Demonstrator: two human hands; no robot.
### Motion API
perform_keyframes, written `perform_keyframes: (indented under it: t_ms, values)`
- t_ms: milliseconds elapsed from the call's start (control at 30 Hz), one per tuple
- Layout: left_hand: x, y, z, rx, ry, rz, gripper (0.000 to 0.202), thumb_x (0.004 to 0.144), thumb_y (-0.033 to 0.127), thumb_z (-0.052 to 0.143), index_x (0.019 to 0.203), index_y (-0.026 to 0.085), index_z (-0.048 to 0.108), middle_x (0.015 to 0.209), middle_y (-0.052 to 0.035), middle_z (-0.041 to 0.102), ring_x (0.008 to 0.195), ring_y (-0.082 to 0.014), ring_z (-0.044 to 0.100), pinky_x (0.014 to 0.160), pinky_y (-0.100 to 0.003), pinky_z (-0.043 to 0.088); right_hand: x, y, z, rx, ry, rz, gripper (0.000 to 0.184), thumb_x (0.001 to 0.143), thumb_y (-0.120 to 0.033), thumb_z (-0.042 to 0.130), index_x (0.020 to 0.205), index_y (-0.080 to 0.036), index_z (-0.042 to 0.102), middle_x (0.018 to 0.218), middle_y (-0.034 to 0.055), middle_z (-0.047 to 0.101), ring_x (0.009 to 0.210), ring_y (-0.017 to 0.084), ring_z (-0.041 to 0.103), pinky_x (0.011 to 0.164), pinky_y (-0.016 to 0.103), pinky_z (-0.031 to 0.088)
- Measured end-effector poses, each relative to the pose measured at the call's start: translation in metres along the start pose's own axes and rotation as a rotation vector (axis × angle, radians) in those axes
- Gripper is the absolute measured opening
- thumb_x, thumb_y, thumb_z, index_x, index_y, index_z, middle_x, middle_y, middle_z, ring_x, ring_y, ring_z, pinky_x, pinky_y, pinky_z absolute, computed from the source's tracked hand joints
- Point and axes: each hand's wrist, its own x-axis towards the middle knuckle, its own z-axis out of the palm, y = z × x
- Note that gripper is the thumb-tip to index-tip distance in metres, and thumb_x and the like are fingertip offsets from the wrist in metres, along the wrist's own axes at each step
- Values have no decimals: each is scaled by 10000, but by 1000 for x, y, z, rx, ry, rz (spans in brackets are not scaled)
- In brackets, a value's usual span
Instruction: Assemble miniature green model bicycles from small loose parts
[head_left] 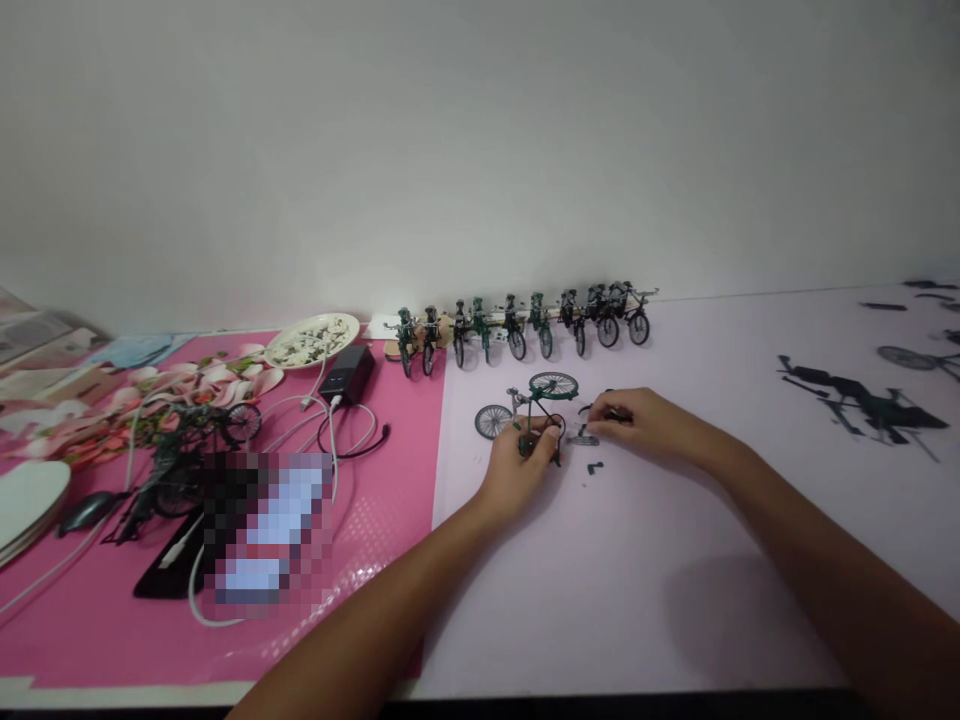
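Note:
A small dark green model bicycle (553,386) lies tipped on the pale table surface, its wheels toward the back and left. My left hand (519,458) is closed around its frame, fingers and thumb near the lower end. To the right, my right hand (626,420) is closed in a pinch just above the table. Dark bits show at its fingertips, but what it grips is too small to make out. Small dark parts (583,438) lie beside the right fingertips. A little green piece (595,468) rests on the table nearer to me, between the hands.
Several finished-looking model bicycles (516,330) stand in a row along the wall. Loose dark parts (870,395) lie at right. On the pink mat (382,540) are another model bicycle (184,450), a black box (350,375), white cables, a blurred phone and a plate (281,352).

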Motion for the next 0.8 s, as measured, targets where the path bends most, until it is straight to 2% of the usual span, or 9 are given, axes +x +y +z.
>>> perform_keyframes:
  t_ms: [133, 333, 600, 800]
  values:
    - [1, 0, 0, -8, -3, 8, 280, 959, 371, 617, 1060, 134, 726, 777, -51, 688, 721, -164, 638, 710, -284, 499, 0, -8, 10, 243, 6, -2, 192, 883, -418, 676, 911, -248, 759, 992, 61, 779, 895, 237, 710, 788, 347, 556]
    - [1, -3, -2, -2, -17, 35, 284, 960, 378, 623, 1066, 135, 726, 785, -49, 675, 746, -165, 638, 721, -278, 504, 2, -18, 26, 482, 54, 29, 294, 833, -483, 726, 935, -210, 756, 954, 72, 759, 866, 230, 698, 780, 366, 552]
    - [1, -4, -2, -2, -19, 50, 273, 973, 365, 609, 1064, 130, 714, 792, -52, 669, 749, -166, 623, 722, -285, 497, 2, -17, 30, 491, 69, -7, 312, 854, -512, 706, 902, -206, 745, 901, 55, 726, 823, 214, 657, 751, 358, 521]
    - [0, -3, -3, -75, -32, 33, 311, 972, 405, 619, 1091, 125, 684, 761, -35, 635, 685, -145, 571, 667, -276, 466, 1, -22, 28, 446, 138, -32, 300, 863, -514, 685, 874, -218, 735, 836, 55, 711, 757, 212, 617, 682, 360, 498]
